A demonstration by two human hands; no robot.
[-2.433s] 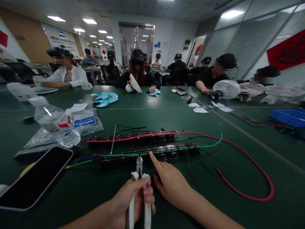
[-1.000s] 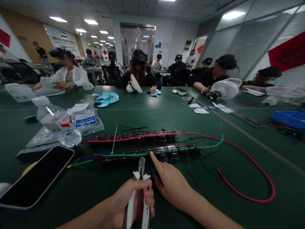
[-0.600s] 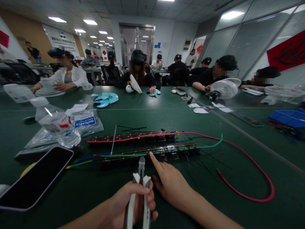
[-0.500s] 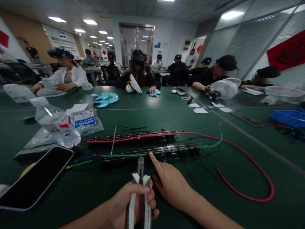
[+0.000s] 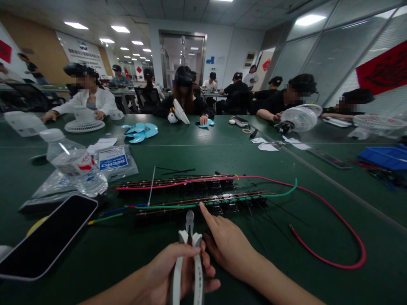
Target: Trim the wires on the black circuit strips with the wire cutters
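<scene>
Diagonal cutters (image 5: pixel 197 262) sit in the left hand (image 5: pixel 168 262), loosely clasped, their tip just beside the near black strip (image 5: pixel 168 214). The right hand (image 5: pixel 230 239) points at the green wire (image 5: pixel 178 206) already laid along it, fingertip contact hard to confirm; a pale cable tie (image 5: pixel 151 186) stands uncut. Since earlier, the left grip has loosened; a far fan housing (image 5: pixel 84 120) has shifted right.

Has 2 bare forearms (image 5: pixel 121 286) aslant from near left and near right. Curls the left hand (image 5: pixel 163 263) loosely, with thumb (image 5: pixel 190 250) pointing right and 4 fingers (image 5: pixel 211 286) bent. Holds the right hand (image 5: pixel 234 241) just beside, back up, with 1 index finger (image 5: pixel 208 217) stretched far and left.
</scene>
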